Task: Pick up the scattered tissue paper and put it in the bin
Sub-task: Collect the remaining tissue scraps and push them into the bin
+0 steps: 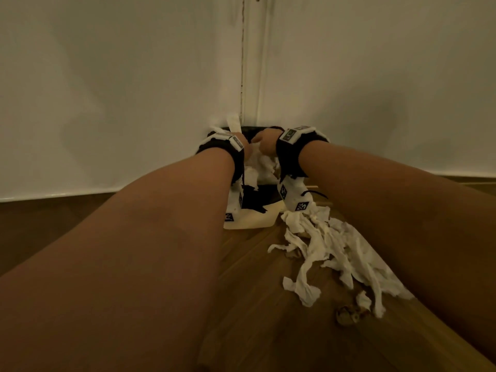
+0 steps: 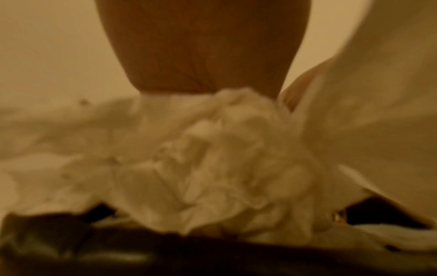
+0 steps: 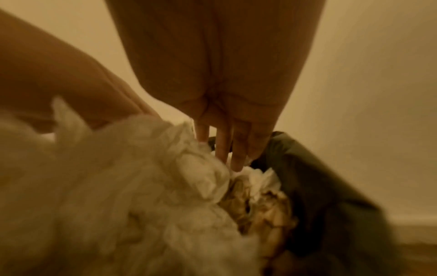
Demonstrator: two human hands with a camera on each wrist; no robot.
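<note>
The right hand's fingers (image 3: 236,160) run straight and close together, tips pressing down into the wad of tissue paper (image 3: 132,196) over the bin (image 3: 319,186). The left hand (image 1: 243,146) meets the same wad (image 1: 261,162) from the other side; whether its fingers curl or lie flat cannot be told, since the paper hides them. The tissue looks light, soft and easily torn, so it is probably best bunched from underneath with both palms. More torn strips (image 1: 330,253) lie on the wooden floor (image 1: 255,304) just beside the bin, under the right forearm.
</note>
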